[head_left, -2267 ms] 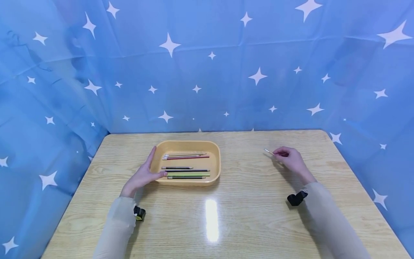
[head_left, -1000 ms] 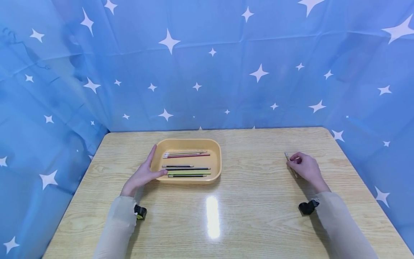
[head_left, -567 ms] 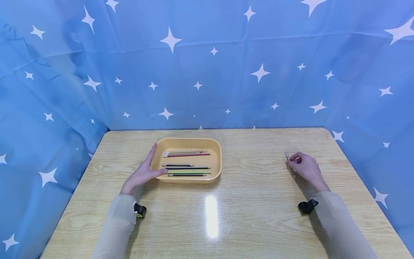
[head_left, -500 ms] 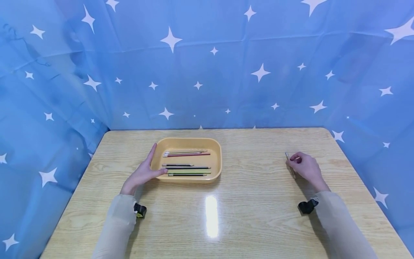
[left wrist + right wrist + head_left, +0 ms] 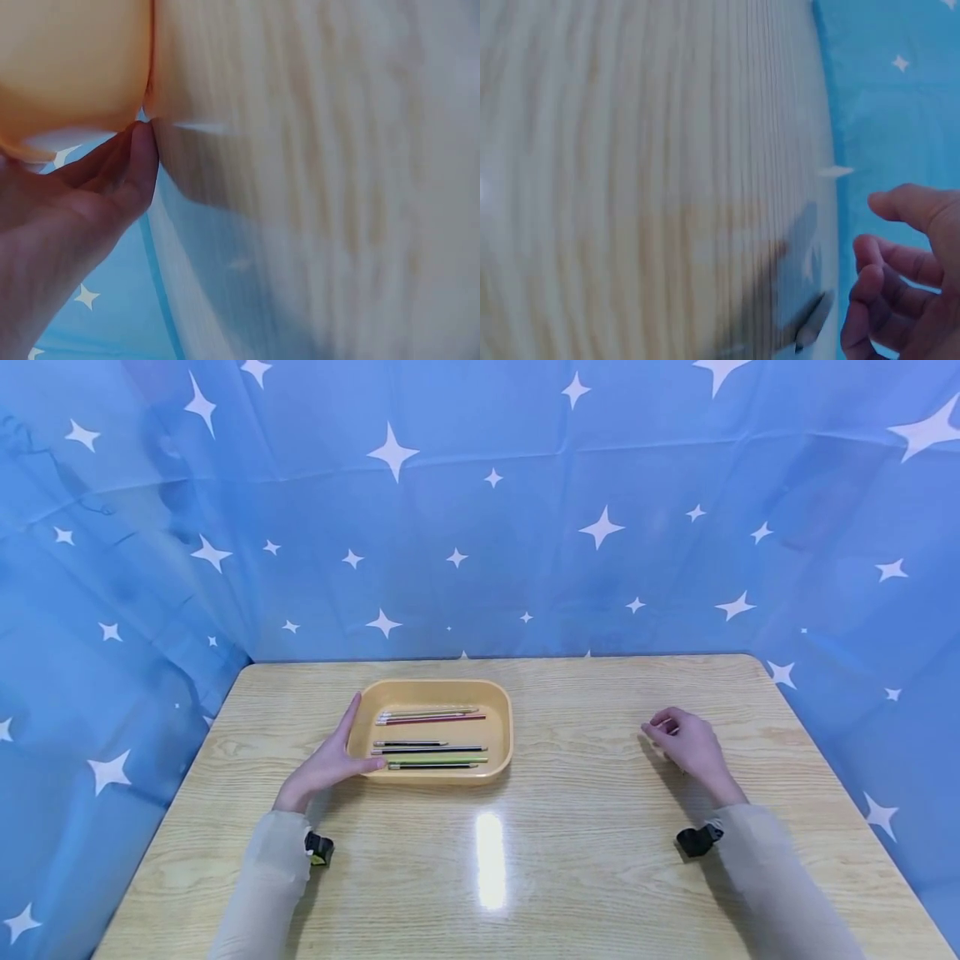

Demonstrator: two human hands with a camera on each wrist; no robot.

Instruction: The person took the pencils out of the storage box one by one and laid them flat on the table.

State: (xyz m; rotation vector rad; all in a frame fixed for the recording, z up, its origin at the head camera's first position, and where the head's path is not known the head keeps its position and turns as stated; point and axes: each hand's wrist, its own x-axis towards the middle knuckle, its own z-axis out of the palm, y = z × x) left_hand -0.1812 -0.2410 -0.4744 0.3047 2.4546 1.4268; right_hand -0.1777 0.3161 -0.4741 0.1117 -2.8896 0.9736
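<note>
A yellow rectangular tray (image 5: 501, 752) stands left of the table's middle. Pencils (image 5: 431, 720) lie in it in two rows, pale and red ones at the back, black and green ones in front. My left hand (image 5: 326, 768) touches the tray's left end, thumb at the front rim and straight fingers spread along the side. On the right, my right hand (image 5: 690, 747) hovers over the table, thumb and fingers apart and loosely bent, holding nothing. Below it a single pencil (image 5: 815, 319) lies on the table, mostly hidden by the hand in the head view.
The wood-grain table (image 5: 570, 860) ends at the back against a blue curtain (image 5: 480, 527) with white stars, which also hangs at both sides. A bright light reflection lies on the front middle. Each wrist carries a small black camera (image 5: 699, 841).
My right hand pinched a pencil, carried it rightward and turned it, then let it go on the table and shifted slightly left. My left hand has stayed at the tray.
</note>
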